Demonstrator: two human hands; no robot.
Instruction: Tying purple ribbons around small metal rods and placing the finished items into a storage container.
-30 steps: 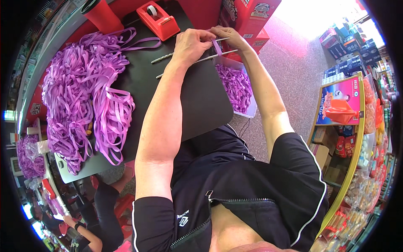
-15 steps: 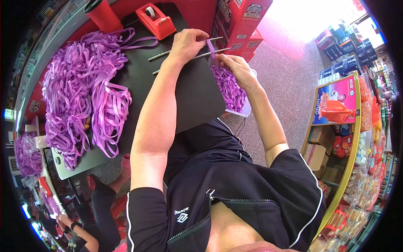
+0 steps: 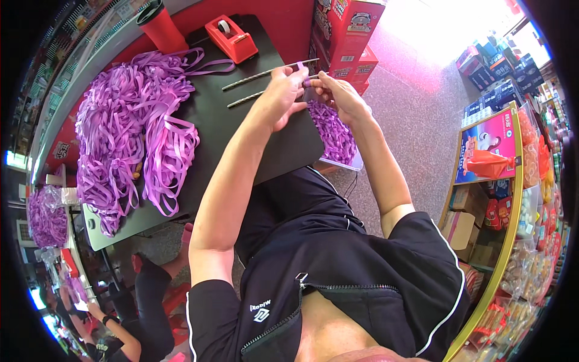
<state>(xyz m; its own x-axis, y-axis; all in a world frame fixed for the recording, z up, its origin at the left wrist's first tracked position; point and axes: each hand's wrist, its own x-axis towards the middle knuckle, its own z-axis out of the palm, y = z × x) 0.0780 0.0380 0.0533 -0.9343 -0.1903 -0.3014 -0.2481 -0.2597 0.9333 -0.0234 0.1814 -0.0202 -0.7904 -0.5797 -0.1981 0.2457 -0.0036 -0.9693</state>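
Note:
Two thin twisted metal rods [image 3: 253, 79] lie side by side, reaching over the far right edge of the black table [image 3: 265, 154]. A purple ribbon [image 3: 300, 64] goes around the farther rod and runs to my fingers. My left hand [image 3: 286, 96] is closed in a pinch on the ribbon between the rods, its fingertips close to my right hand. Fingers of my right hand [image 3: 344, 99] pinch the ribbon by the tip of the nearer rod. Below my right hand, a clear plastic bin [image 3: 354, 161] holds many short purple ribbon pieces [image 3: 333, 133].
A big tangled heap of purple ribbon [image 3: 111, 114] covers the table's left side. Behind it stand a red tumbler [image 3: 163, 27] and a red tape dispenser [image 3: 232, 39]. Red boxes [image 3: 347, 36] are stacked beyond the table. At lower left another person's hand [image 3: 95, 311] works near more ribbon.
My left hand has come nearer and right, from above the rods to beside my right hand. The ribbon's hanging stretch is now gathered between my fingers near the rods.

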